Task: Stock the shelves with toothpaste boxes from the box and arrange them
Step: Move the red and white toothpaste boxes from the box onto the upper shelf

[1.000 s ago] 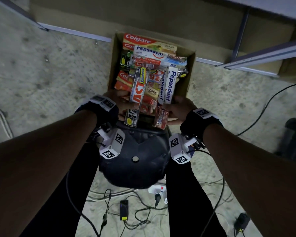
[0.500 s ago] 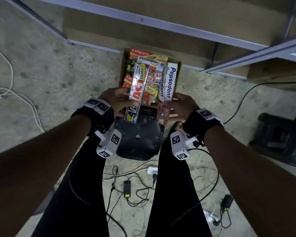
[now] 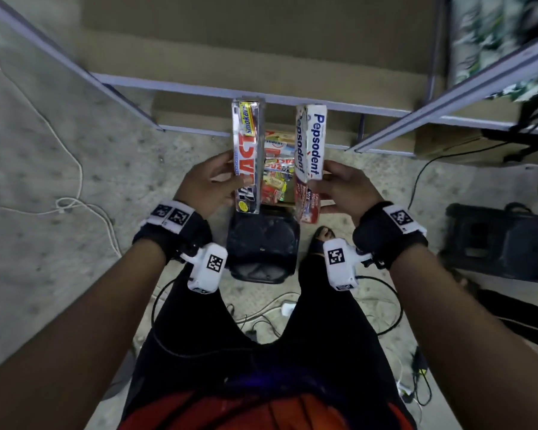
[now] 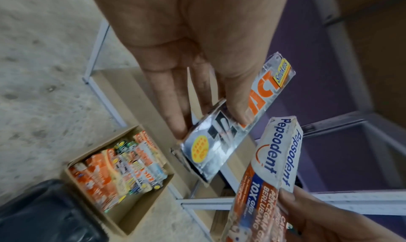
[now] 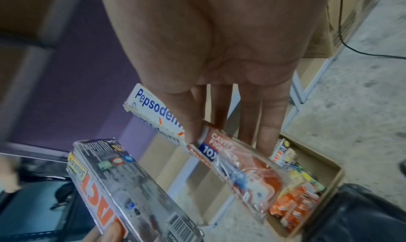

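My left hand (image 3: 213, 184) grips a silver toothpaste box with orange lettering and a yellow "Smokers" tag (image 3: 246, 156), thumb on its face (image 4: 239, 113). My right hand (image 3: 339, 190) pinches a white and red Pepsodent box (image 3: 311, 156) near its middle (image 5: 222, 150). Both boxes point away from me, side by side, raised above the open cardboard box (image 4: 140, 207) full of toothpaste cartons (image 3: 277, 169) on the floor. The metal shelf rail (image 3: 199, 88) and brown shelf board (image 3: 261, 41) lie just beyond the box tips.
A black stool (image 3: 263, 243) stands between my legs and the cardboard box. Cables and a power strip (image 3: 288, 308) litter the concrete floor. A black case (image 3: 500, 240) sits at the right. A white cord (image 3: 75, 169) trails at the left. More shelf rails (image 3: 448, 94) cross at upper right.
Both hands have lifted their boxes up out of the cardboard box and apart from each other, toward the shelf. My view has risen, so the floor looks farther off.
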`<state>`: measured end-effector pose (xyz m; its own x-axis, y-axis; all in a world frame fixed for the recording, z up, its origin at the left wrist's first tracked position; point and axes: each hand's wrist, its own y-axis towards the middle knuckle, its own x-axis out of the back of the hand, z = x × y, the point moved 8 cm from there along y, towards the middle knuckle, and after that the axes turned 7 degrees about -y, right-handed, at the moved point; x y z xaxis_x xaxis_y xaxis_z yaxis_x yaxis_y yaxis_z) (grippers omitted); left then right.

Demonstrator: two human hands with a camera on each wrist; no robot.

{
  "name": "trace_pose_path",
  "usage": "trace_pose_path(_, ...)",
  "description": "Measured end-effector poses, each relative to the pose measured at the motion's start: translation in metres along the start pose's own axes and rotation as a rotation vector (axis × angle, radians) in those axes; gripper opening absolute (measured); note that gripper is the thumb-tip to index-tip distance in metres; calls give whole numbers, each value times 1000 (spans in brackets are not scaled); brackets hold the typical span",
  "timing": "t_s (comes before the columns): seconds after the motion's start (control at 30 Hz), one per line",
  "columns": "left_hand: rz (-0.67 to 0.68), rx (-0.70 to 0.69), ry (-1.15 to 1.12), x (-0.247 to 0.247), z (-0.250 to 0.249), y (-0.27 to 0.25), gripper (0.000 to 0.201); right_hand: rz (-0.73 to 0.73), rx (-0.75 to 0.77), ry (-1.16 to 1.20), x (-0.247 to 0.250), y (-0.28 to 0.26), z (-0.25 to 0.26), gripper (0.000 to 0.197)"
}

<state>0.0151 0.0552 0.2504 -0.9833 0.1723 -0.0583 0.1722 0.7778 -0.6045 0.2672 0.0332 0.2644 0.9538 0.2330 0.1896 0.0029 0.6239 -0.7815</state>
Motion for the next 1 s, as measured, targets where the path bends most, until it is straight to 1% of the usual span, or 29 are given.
trace_pose_path(0.13,6,-88,-2,2,-39,-28,53,-9,107,50,3,-43,30,40)
trace_pose_path(0.23,24,-171,5,3,-70,-48,57,-29,191,25,8,-73,52,41)
trace_pose_path(0.3,31,-227,26,5,-93,-61,55,-45,256,15,13,-89,66,42)
trace_pose_path(0.4,21,-308,47,8,-124,-75,52,-55,332,15,19,-109,85,38)
trace_pose_path(0.57,11,-443,80,15,-180,-84,58,-69,438,25,33,-130,120,39)
trace_pose_path(0.73,-69,-578,114,27,-247,-87,62,-117,529,50,49,-143,170,32)
trace_pose_path(0.83,-98,-630,97,33,-288,-86,63,-154,573,31,57,-149,205,34)
trace_pose_path(0.93,-161,-702,191,40,-330,-87,55,-194,623,30,65,-157,241,35)
trace_pose_path(1.0,-194,-715,212,46,-354,-86,52,-242,662,13,72,-163,265,30)
